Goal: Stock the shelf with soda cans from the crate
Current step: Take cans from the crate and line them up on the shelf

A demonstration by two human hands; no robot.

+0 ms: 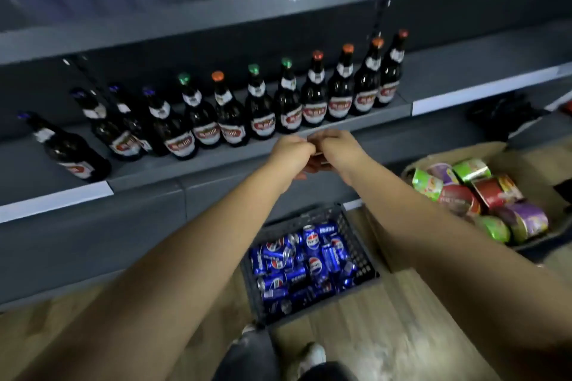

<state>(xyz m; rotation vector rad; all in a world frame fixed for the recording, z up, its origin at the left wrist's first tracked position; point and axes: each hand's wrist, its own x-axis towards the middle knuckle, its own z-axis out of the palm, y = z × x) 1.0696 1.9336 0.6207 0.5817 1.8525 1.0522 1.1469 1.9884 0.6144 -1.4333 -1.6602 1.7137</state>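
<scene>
Soda cans [309, 257] lie jumbled in the crate [309, 217] on the floor [387, 318]. Above, the left hand [292, 148] and right hand [335, 144] touch, fingers curled; whether they pinch anything I cannot tell.

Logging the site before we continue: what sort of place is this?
Likely a shop's drinks aisle: grey shelving with a row of brown bottles, and a crate of blue soda cans on the floor.

- Shelf [148, 170]: matt grey painted metal, smooth.
- Bottles [263, 114]: dark glossy glass with paper labels.
- Soda cans [309, 257]: shiny blue metal.
- Crate [356, 244]: dark matt plastic lattice.
- Floor [387, 318]: pale wood-look planks, dull finish.
- Box [526, 158]: brown matt cardboard.
</scene>
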